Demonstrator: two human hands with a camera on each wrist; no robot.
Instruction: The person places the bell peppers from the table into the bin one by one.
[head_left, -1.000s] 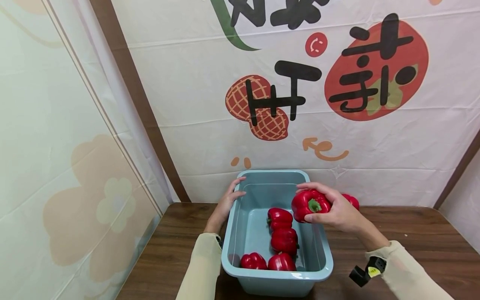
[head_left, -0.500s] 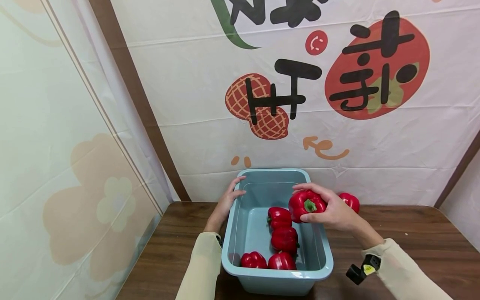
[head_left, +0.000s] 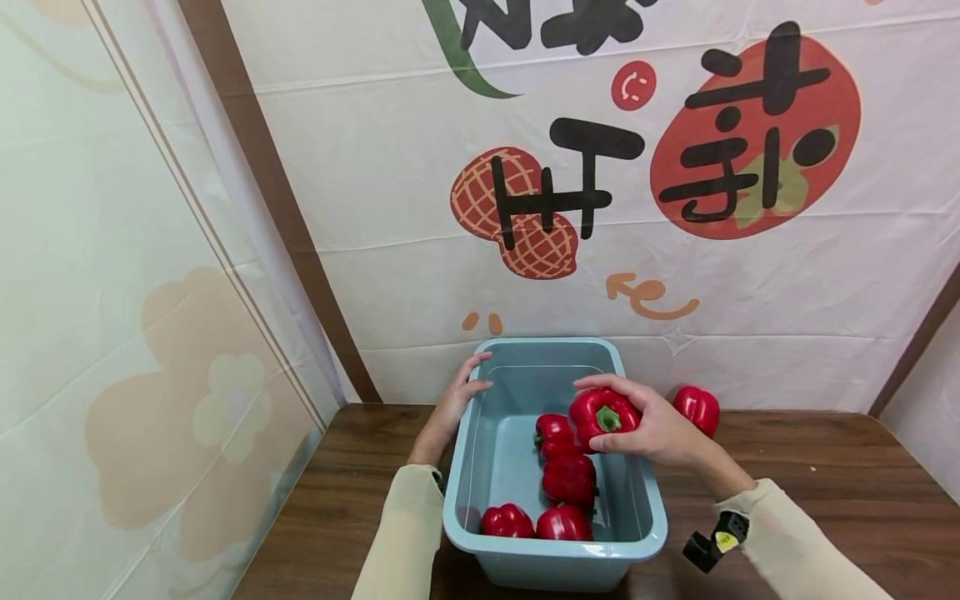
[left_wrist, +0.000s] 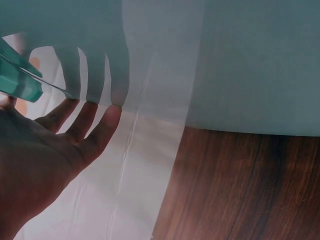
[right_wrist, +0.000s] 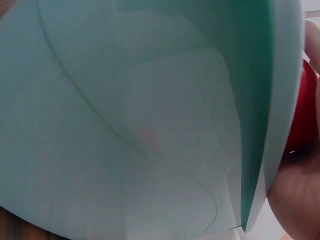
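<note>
A light blue plastic basin (head_left: 555, 548) stands on the wooden table, with several red bell peppers (head_left: 568, 481) lying in its near and middle part. My left hand (head_left: 446, 412) holds the basin's left rim. Two of its digits hook over the rim, while the left wrist view shows other fingertips (left_wrist: 114, 114) against the outer wall. Above the basin's right side, my right hand (head_left: 663, 429) grips another red bell pepper (head_left: 583, 417), green stem towards me. Part of that held pepper (right_wrist: 306, 110) shows past the basin's rim in the right wrist view.
One more red bell pepper (head_left: 697, 408) lies on the table (head_left: 810, 475) behind the right hand, near the back edge. A white printed cloth (head_left: 765, 283) hangs right behind the table. Another pale cloth (head_left: 187, 333) hangs along the left side.
My right hand has carried its bell pepper left and slightly down, further over the basin. More of the pepper on the table shows behind it. The left hand has stayed on the rim.
</note>
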